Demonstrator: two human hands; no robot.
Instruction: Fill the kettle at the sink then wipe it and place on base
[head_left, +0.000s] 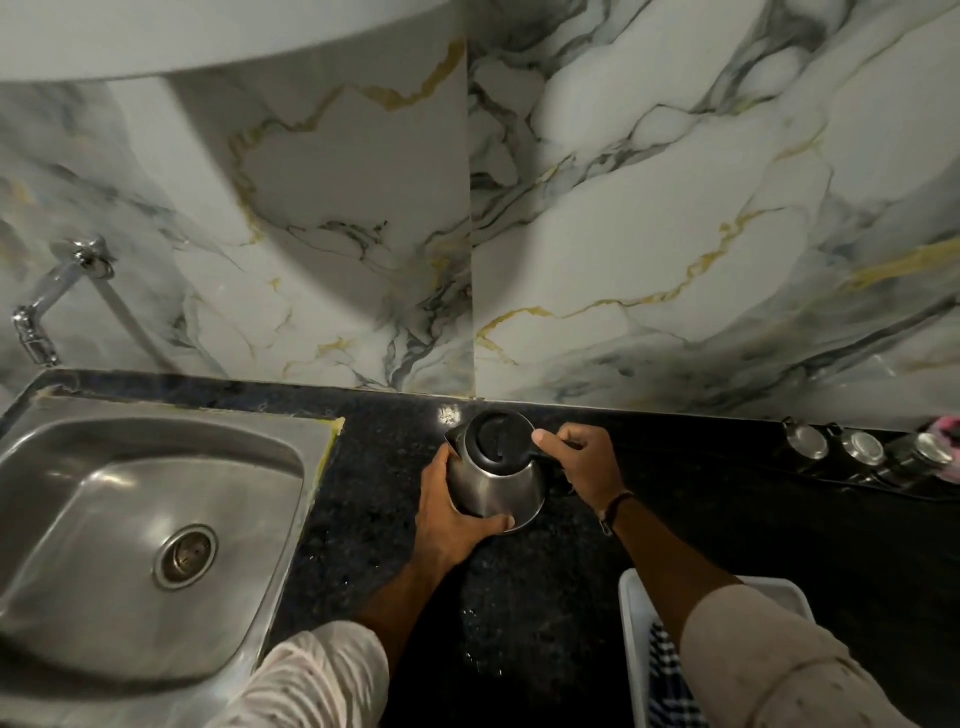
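While the kettle (493, 470) stands upright on the dark counter (374, 499), right of the sink (145, 525) | left hand (449, 514) wrapped around its steel body | right hand (584, 465) closed on its black handle, thumb near lid (500, 438) | base hidden.

This is a home kitchen — a stainless steel sink basin (130, 499) with a round drain sits sunk into a dark speckled stone countertop (374, 467), and a chrome wall-mounted tap (57, 291) reaches out above it. White marble-patterned wall tiles with grey and gold veins (649, 234) back the counter — three small metal-lidded jars (862, 447) line up at their foot.
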